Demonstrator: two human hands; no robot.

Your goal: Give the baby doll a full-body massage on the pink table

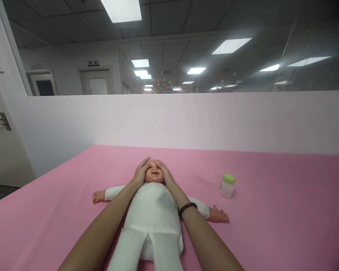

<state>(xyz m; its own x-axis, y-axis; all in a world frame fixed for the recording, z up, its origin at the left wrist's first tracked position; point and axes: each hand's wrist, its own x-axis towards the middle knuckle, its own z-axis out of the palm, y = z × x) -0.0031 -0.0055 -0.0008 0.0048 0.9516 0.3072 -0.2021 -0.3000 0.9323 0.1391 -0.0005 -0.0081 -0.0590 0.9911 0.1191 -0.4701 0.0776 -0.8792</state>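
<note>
– With left hand (140,172) and right hand (165,175), cupping the head (154,174) of a doll (156,207) from both sides, curving with fingers extended, not pinching.
– Risking what, at a guess?
– Perhaps twisting the head sideways by pressing unevenly; possibly covering the eyes by letting either hand creep inward.
– And regarding the doll's looks?
– Lying face-up on pink covering (271,229), smiling, wearing white, stretching both arms outward; showing glossy on the face, near a green-lidded jar (227,186).
</note>
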